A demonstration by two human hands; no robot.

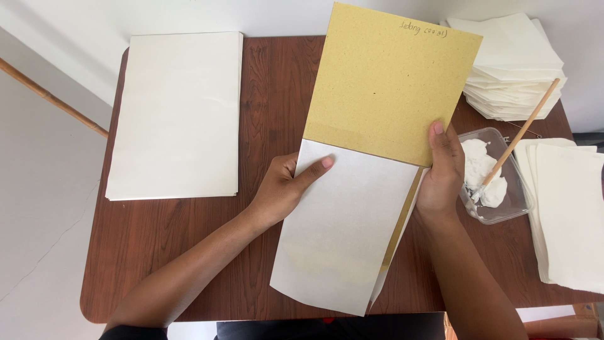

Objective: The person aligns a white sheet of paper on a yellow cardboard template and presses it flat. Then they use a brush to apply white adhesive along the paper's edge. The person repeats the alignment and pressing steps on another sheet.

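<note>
A tan cardboard sheet (390,82) lies tilted in the middle of the brown wooden table (264,94). A white paper (343,233) is folded around its lower part, and a strip of cardboard shows at the paper's right fold. My left hand (286,186) grips the paper's left edge, thumb pressed on top. My right hand (441,170) holds the right edge where paper and cardboard meet, thumb on the cardboard.
A stack of white sheets (179,113) lies at the left. Folded white papers (516,63) are piled at the back right, with more white sheets (566,208) at the right edge. A clear tub of white paste (497,179) holds a wooden stick (522,129).
</note>
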